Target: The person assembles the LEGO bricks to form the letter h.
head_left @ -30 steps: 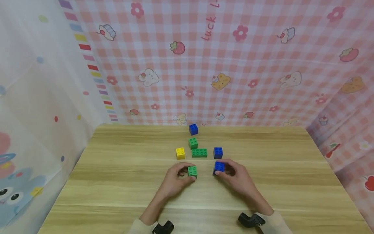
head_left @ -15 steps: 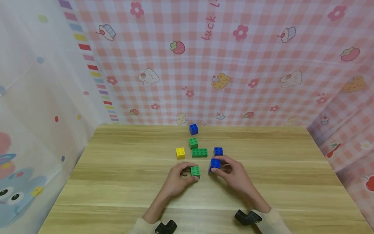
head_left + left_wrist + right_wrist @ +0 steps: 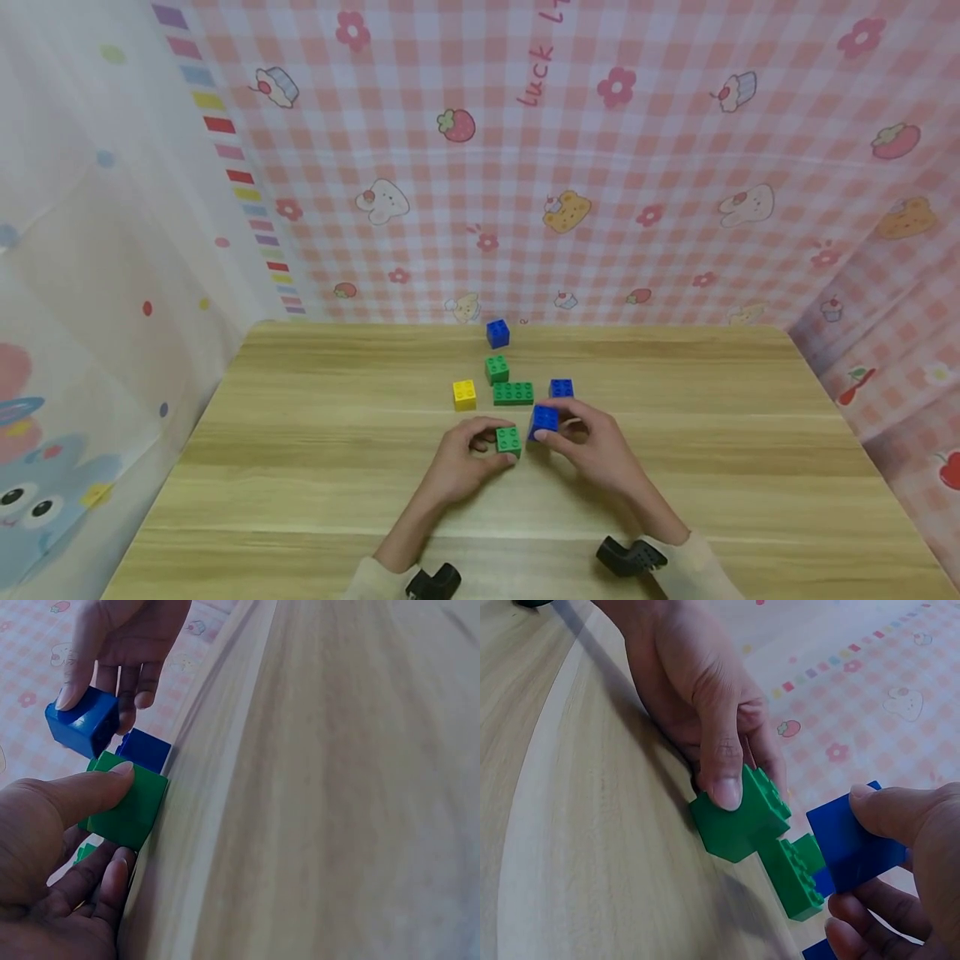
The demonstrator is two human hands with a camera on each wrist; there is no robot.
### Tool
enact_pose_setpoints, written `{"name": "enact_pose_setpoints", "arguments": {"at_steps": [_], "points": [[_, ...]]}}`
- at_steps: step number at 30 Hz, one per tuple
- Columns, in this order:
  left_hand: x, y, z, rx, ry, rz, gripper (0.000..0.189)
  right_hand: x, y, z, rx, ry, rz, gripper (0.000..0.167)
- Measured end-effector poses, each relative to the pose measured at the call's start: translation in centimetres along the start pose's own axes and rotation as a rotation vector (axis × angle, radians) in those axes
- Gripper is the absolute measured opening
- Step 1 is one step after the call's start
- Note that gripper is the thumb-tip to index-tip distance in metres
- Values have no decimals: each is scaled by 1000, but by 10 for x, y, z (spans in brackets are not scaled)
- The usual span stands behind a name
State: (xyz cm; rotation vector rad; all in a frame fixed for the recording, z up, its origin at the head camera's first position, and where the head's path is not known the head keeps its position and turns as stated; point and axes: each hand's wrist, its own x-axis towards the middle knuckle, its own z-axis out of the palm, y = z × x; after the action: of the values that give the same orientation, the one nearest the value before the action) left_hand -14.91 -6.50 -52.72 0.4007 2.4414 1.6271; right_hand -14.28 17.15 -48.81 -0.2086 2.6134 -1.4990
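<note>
My left hand (image 3: 456, 465) pinches a square green toy building brick (image 3: 507, 441) between thumb and fingers, studs facing up. In the left wrist view that green brick (image 3: 129, 801) sits at or close to the table surface. My right hand (image 3: 602, 446) grips a square blue building brick (image 3: 543, 421) just to its right, a small gap apart. From the right wrist view, this blue brick (image 3: 853, 841) is lifted off the table, with the thumb on its near face. A second blue brick (image 3: 561, 388) stands just beyond the right hand, partly covered by it.
Beyond the hands, a long green brick (image 3: 513, 393) lies with a square green brick (image 3: 497, 368) behind it. A yellow brick (image 3: 464, 395) is to the left. Farther back, near the table's (image 3: 330, 367) rear edge, stands another blue brick (image 3: 498, 333).
My right hand has carried the blue brick leftward and slightly away from me. The left hand has shifted right with the green brick, so the gap between the two has narrowed.
</note>
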Motion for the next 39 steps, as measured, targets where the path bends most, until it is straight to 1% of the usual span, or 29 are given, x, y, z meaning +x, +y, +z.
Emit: {"name": "enact_pose_setpoints", "arguments": {"at_steps": [13, 23, 26, 33, 39], "points": [[1, -1, 0, 1, 3, 0, 37, 2, -7, 5, 9, -30, -32, 41], [5, -1, 6, 2, -21, 24, 38, 4, -11, 7, -3, -42, -61, 39], [5, 0, 7, 0, -20, 12, 39, 4, -14, 9, -3, -45, -75, 39], [5, 1, 8, 0, -5, 3, 39, 3, -18, 15, -24, -40, -139, 38], [5, -1, 7, 1, -16, 4, 39, 3, -16, 18, -60, -30, -187, 40]]}}
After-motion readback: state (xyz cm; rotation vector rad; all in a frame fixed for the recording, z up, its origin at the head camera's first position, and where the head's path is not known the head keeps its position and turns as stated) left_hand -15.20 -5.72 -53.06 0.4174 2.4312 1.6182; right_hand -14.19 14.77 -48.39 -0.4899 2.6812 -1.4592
